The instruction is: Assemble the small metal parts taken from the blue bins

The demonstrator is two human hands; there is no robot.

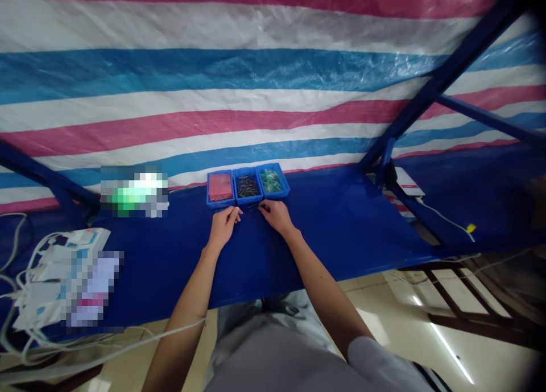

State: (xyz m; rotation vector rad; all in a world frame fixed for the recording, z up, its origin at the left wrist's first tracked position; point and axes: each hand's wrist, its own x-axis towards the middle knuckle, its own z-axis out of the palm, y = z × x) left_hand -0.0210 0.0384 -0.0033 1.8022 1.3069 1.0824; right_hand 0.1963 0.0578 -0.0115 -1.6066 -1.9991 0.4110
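Observation:
Three small blue bins stand side by side on the blue table (328, 227). The left bin (220, 203) holds flat pink-red packets (220, 186). Many dark screws (247, 187) lie in the middle bin (249, 199). Clear, greenish plastic bags (271, 180) fill the right bin (277, 194). My right hand (277, 215) is just in front of the bins, its fingers pinched on a thin dark piece like a screw (253, 206). My left hand (223, 226) rests before the left bin with fingers curled together; whatever they may hold is too small to make out.
A white power strip with plugs and cables (63, 267) covers the table's left end. Blurred-out items sit near it. Behind the bins hangs a striped plastic sheet (239, 113). Blue frame bars (409, 107) slope at the right, beside a white device (408, 181) on a cable.

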